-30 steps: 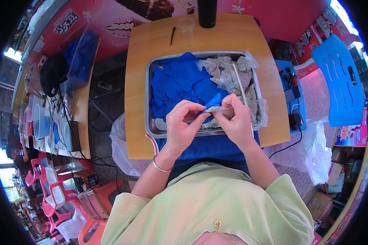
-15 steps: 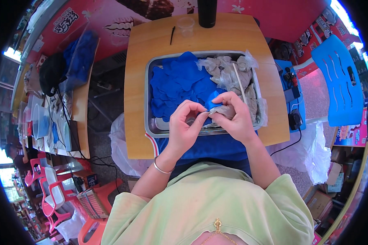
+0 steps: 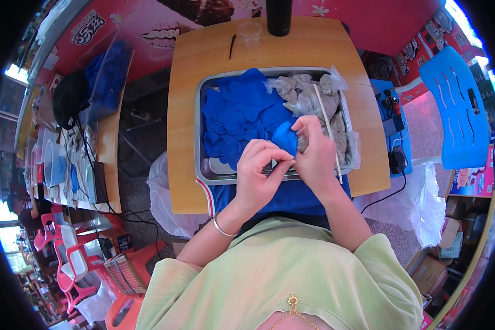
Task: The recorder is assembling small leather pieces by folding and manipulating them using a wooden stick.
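Observation:
Over the near side of a metal tray (image 3: 201, 171), both my hands pinch a small blue fabric piece (image 3: 285, 138). My left hand (image 3: 257, 170), with a bracelet on its wrist, is closed at the piece's lower edge, thumb against forefinger. My right hand (image 3: 317, 151) grips its right side, thumb low and forefinger near the top. Blue cut fabric pieces (image 3: 239, 104) are heaped in the left part of the tray. Grey-beige pieces in clear plastic (image 3: 308, 99) fill its right part. A thin pale stick (image 3: 323, 110) lies slanted over these and past the tray's near rim.
The tray stands on a wooden table (image 3: 184, 137). At its far edge are a black cylindrical bottle (image 3: 279, 16), a clear cup (image 3: 250, 34) and a black pen-like object (image 3: 232, 47). A blue chair (image 3: 454, 107) is at right; a loaded side table (image 3: 113, 165) is at left.
The blue piece now stands spread upward between my hands, where it was bunched. My left hand has shifted right. The stick's lower end now shows beyond the tray's near rim.

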{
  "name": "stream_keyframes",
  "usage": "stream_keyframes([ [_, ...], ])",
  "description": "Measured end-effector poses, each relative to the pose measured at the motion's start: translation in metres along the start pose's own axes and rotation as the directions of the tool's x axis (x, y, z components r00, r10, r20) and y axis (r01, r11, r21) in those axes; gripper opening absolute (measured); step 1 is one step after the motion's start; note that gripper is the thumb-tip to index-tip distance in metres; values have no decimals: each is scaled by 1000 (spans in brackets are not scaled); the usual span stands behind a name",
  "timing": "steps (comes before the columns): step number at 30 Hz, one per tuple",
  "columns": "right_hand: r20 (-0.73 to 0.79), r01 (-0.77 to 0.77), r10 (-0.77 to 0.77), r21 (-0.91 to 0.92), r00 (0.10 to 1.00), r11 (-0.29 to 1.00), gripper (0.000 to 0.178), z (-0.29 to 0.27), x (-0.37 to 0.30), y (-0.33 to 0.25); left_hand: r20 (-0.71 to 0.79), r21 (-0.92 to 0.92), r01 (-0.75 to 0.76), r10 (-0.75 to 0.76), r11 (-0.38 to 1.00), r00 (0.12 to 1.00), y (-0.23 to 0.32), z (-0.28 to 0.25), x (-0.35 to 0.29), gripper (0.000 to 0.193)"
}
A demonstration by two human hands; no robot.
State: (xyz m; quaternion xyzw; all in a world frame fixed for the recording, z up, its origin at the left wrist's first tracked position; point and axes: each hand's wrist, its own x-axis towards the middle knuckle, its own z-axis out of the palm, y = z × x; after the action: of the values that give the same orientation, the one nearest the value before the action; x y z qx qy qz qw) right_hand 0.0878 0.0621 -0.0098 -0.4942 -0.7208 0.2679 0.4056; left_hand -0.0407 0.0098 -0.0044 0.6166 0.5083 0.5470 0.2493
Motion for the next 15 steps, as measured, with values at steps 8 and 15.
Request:
stream_keyframes([
  [8,194,-147,95,277,977,949,33,-14,6,-6,-118,-203,196,-223,959,968,-13,1,-7,10],
  [15,359,12,-77,181,930,983,18,-38,18,-22,-234,-552,141,-315,822,920,-9,10,-7,26],
])
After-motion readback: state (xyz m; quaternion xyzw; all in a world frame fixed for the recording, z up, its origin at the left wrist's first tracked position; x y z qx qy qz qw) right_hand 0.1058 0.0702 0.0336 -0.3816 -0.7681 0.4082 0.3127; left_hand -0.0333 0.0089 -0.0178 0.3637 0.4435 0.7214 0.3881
